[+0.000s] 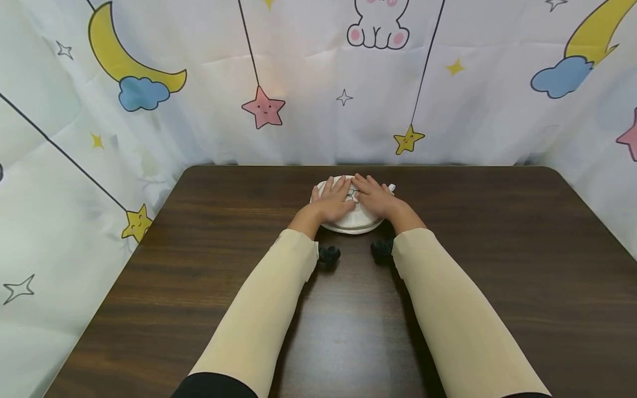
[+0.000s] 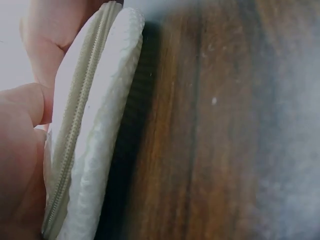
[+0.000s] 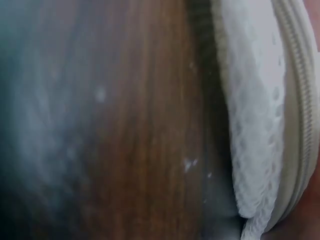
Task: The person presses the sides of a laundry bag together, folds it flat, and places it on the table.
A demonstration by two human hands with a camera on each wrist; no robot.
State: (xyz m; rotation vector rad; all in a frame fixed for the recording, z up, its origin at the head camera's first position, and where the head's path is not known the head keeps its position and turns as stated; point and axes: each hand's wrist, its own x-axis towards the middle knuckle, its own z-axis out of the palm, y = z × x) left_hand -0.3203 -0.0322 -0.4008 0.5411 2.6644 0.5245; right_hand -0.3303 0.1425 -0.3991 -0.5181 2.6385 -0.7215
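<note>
A round white mesh bag with a zipper point(image 1: 355, 223) lies near the far edge of the table. My left hand point(image 1: 332, 201) rests on its left part, fingers spread and straight. Over its right part lies my right hand point(image 1: 376, 199), also with extended fingers. Both palms cover much of the top, so a dark print between them shows only partly. A small white tab point(image 1: 391, 188) sticks out at the right. In the left wrist view, the beige zipper point(image 2: 82, 105) runs along the bag's side. The right wrist view shows the mesh edge point(image 3: 256, 115) close to the wood.
The dark brown wooden table point(image 1: 199, 265) extends around the bag on all sides. Behind and beside it hangs a white curtain point(image 1: 308, 66) printed with moons, stars and clouds. Small black devices point(image 1: 382, 251) sit under both wrists.
</note>
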